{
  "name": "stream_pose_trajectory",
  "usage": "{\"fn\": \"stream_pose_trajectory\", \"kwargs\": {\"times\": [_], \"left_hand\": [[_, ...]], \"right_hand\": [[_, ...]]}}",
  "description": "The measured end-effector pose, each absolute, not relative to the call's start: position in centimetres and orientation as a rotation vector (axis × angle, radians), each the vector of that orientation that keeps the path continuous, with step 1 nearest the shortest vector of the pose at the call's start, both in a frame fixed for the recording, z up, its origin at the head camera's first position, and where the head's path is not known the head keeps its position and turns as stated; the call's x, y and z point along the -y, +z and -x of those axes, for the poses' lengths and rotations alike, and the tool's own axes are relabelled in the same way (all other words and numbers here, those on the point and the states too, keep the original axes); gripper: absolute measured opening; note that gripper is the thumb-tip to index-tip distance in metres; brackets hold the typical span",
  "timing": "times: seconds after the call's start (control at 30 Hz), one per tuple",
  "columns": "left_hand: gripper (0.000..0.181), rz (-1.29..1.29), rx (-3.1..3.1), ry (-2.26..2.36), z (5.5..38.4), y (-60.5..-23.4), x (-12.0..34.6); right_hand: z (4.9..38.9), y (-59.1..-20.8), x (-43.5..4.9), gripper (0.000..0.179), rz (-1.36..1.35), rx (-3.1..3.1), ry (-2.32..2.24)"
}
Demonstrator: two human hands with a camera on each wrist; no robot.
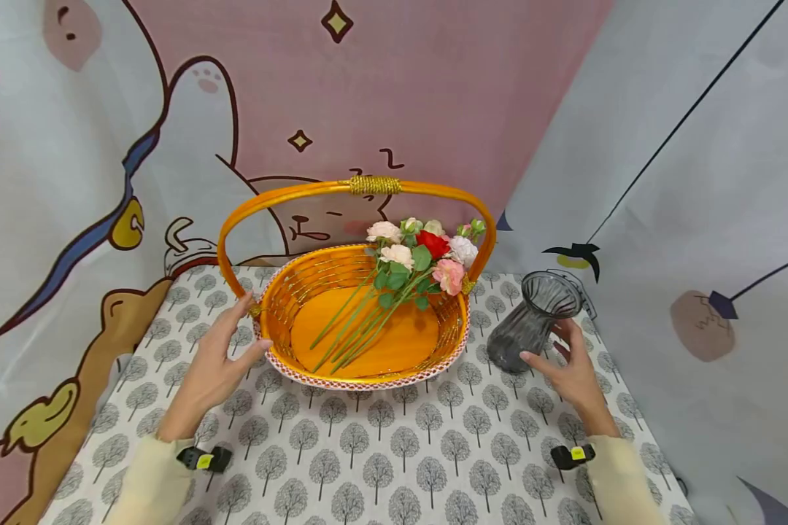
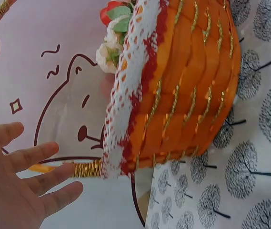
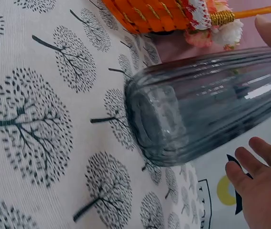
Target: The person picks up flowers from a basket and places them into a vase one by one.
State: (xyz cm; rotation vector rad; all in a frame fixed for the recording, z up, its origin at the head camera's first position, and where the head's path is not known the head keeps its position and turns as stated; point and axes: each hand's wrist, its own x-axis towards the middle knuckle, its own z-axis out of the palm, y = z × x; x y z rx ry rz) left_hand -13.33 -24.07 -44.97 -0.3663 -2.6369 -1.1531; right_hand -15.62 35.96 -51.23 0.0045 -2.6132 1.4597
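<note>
An orange woven basket [image 1: 361,380] with a tall arched handle and lace-trimmed rim sits on the tablecloth. Artificial flowers [image 1: 435,245] lie in it, blooms over the right rim and green stems pointing to the near left. My left hand [image 1: 219,357] is at the basket's left end, its fingers spread beside the rim and handle base; in the left wrist view the hand [image 2: 18,186] holds nothing. To the right, a grey ribbed glass vase [image 1: 522,335] leans in the head view. My right hand [image 1: 571,375] is around its right side, thumb and fingers apart, gripping nothing.
The tablecloth [image 1: 341,452] has a grey tree print. Behind the basket hangs a pink cartoon backdrop [image 1: 433,109], and a pale printed sheet [image 1: 696,219] borders the right side near the vase. Dark straps with yellow tags circle both wrists.
</note>
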Motion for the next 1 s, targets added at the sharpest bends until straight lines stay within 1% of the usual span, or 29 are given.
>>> {"fn": "stream_pose_trajectory", "kwargs": {"times": [0.13, 0.47, 0.67, 1.0], "left_hand": [[0.084, 0.399, 2.643, -1.17, 14.0, -45.0, 23.5], [0.079, 0.437, 2.657, -1.247, 16.0, -44.1, 22.0], [0.074, 0.443, 2.709, -1.269, 17.5, -43.3, 21.4], [0.074, 0.435, 2.78, -1.322, 19.9, -42.4, 19.9]], "right_hand": [[15.8, -51.7, -35.1, 0.11, 0.025, 2.567, 1.454], [16.5, -52.7, -33.8, 0.1, 0.164, 2.442, 1.403], [16.7, -53.1, -33.4, 0.097, 0.179, 2.395, 1.362], [16.7, -53.0, -33.5, 0.092, 0.176, 2.428, 1.35]]}}
